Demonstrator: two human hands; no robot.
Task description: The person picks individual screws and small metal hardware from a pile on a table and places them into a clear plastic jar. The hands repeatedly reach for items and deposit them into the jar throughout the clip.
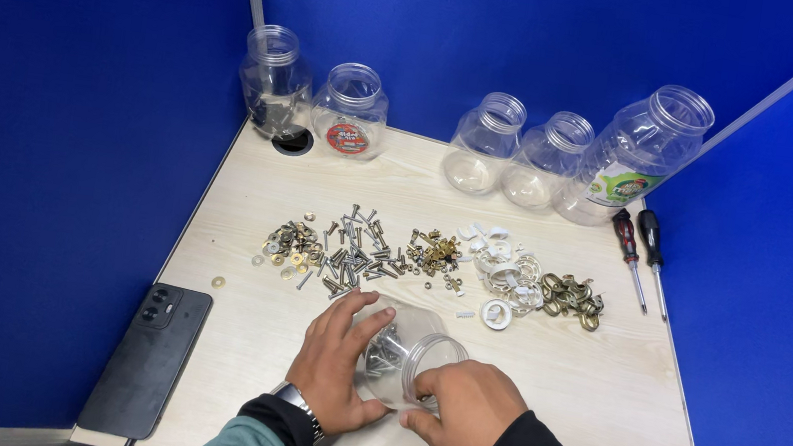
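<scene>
Jar: a clear plastic jar [405, 355] lies tipped on its side on the counter [597, 399], near the front edge, with some screws inside.
Left hand: the left hand [333, 367] wraps around the jar's side.
Right hand: the right hand [464, 411] pinches the rim at its mouth.
Feel: likely light, hard, smooth and a bit slippery.
Best hold: probably around its wide middle.
Nearby: a pile of screws [357, 254] sits just behind it.

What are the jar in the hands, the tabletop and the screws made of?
Jar: clear plastic by the look; see-through, glossy, screws visible inside. Both the left hand and the right hand grip it.
Tabletop: pale wood-grain laminate, probably; matte.
Screws: metal, silvery grey with a shine.
</scene>
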